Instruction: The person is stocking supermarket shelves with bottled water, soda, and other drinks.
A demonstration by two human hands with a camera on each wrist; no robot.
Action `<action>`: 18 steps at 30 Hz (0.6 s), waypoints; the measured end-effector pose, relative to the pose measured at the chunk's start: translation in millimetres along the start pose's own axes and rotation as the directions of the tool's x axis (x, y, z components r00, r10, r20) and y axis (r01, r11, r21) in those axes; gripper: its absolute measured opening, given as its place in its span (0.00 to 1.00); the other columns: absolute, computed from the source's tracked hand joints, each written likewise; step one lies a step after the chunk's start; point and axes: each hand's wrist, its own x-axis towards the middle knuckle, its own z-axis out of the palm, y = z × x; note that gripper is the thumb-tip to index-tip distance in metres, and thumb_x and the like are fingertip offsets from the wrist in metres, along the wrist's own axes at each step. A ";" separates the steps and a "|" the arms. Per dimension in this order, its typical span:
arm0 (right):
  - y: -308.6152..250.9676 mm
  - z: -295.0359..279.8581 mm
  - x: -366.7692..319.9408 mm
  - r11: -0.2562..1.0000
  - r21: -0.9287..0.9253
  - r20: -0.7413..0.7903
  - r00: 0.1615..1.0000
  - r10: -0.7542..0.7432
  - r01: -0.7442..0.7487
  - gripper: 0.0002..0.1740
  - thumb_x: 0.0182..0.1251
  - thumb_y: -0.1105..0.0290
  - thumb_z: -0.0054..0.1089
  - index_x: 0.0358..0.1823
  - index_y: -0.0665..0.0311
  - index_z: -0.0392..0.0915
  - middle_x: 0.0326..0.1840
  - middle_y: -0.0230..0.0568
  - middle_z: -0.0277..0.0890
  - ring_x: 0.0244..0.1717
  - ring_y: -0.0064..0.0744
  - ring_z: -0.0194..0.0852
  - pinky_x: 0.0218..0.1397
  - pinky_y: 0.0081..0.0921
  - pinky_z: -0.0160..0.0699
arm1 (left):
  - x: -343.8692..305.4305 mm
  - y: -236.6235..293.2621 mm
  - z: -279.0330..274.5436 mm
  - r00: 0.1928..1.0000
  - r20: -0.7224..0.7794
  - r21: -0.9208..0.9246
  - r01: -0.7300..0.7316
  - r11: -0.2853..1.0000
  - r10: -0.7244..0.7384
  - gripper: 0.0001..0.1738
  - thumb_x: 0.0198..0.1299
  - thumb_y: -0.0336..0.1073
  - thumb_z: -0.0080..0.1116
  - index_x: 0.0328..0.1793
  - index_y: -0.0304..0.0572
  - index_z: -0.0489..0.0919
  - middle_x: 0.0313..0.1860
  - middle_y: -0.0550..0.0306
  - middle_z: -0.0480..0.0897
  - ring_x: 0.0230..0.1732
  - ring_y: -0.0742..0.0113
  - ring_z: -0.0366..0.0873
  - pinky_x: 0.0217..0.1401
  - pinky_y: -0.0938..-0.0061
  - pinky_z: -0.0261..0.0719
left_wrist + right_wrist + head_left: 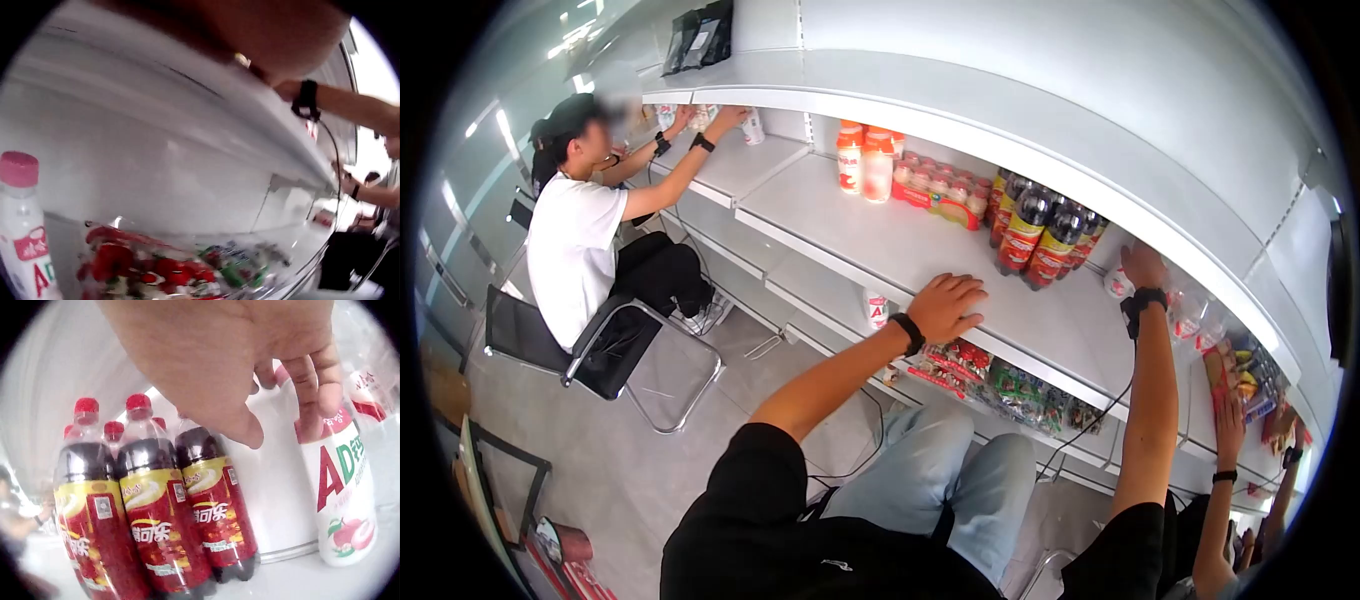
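My right hand (pixel 1145 268) reaches onto the shelf at the right, beside a white milk-drink bottle (pixel 347 500) with a pink label band and the letters AD. In the right wrist view its fingers hang over the bottle's neck and shoulder, fingertips right at the label, while the thumb (pixel 247 431) stands apart to the left. Cola bottles (pixel 153 519) with red caps stand in a group left of that hand. My left hand (pixel 945 308) rests on the front of the same shelf, fingers spread and holding nothing.
Orange-capped bottles (pixel 863 165) and a pack of small bottles (pixel 940 190) stand farther left on the shelf. Below are another AD bottle (pixel 877 308) and bagged sweets (pixel 960 362). A shelf (pixel 960 130) overhangs. People work at both sides; a cable (pixel 1090 425) hangs from my right wrist.
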 end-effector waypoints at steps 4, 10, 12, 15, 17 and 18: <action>-11.8 14.0 -16.7 0.987 0.146 -0.166 0.986 -0.035 0.060 0.29 0.64 0.58 0.61 0.64 0.62 0.70 0.57 0.57 0.78 0.58 0.60 0.77 0.58 0.51 0.78 | -6.2 17.1 10.0 0.991 -0.125 0.138 -0.029 0.990 0.046 0.23 0.66 0.50 0.57 0.61 0.47 0.77 0.65 0.54 0.77 0.68 0.55 0.70 0.71 0.57 0.64; -18.0 0.3 -21.7 0.925 0.349 -0.262 0.932 0.250 -0.150 0.17 0.64 0.67 0.57 0.53 0.61 0.81 0.50 0.53 0.83 0.52 0.57 0.80 0.57 0.49 0.78 | -2.8 12.4 5.5 0.990 -0.135 0.163 -0.028 0.986 0.050 0.23 0.66 0.51 0.58 0.61 0.48 0.78 0.65 0.56 0.77 0.67 0.56 0.71 0.71 0.57 0.64; 5.7 21.4 -6.3 0.951 0.299 -0.367 0.912 0.185 -0.073 0.18 0.63 0.62 0.60 0.52 0.59 0.81 0.50 0.52 0.82 0.47 0.58 0.82 0.52 0.50 0.80 | -1.4 11.2 7.7 0.989 -0.139 0.177 -0.027 0.984 0.052 0.23 0.66 0.51 0.57 0.61 0.48 0.78 0.65 0.56 0.77 0.67 0.56 0.71 0.71 0.57 0.64; 10.7 6.9 -8.2 0.965 0.261 -0.451 0.886 0.112 0.011 0.17 0.63 0.60 0.60 0.51 0.57 0.81 0.51 0.52 0.82 0.47 0.57 0.82 0.50 0.50 0.80 | -2.3 12.4 5.0 0.988 -0.146 0.160 -0.021 0.987 0.044 0.22 0.66 0.51 0.57 0.60 0.48 0.78 0.65 0.56 0.77 0.67 0.57 0.71 0.70 0.57 0.65; 15.8 -14.5 -9.7 0.976 0.209 -0.414 0.909 0.037 0.056 0.18 0.63 0.59 0.60 0.53 0.57 0.80 0.51 0.53 0.82 0.49 0.57 0.81 0.51 0.49 0.80 | -1.7 11.9 5.1 0.987 -0.156 0.161 -0.019 0.987 0.045 0.22 0.66 0.51 0.57 0.60 0.49 0.79 0.65 0.56 0.77 0.67 0.57 0.71 0.70 0.57 0.65; 20.3 -21.8 -6.7 0.983 0.167 -0.356 0.934 -0.012 0.076 0.20 0.63 0.59 0.61 0.54 0.57 0.80 0.51 0.53 0.82 0.50 0.57 0.81 0.52 0.48 0.80 | -2.1 12.8 6.2 0.986 -0.161 0.157 -0.018 0.987 0.043 0.22 0.66 0.51 0.57 0.60 0.49 0.79 0.65 0.56 0.78 0.67 0.57 0.72 0.70 0.57 0.65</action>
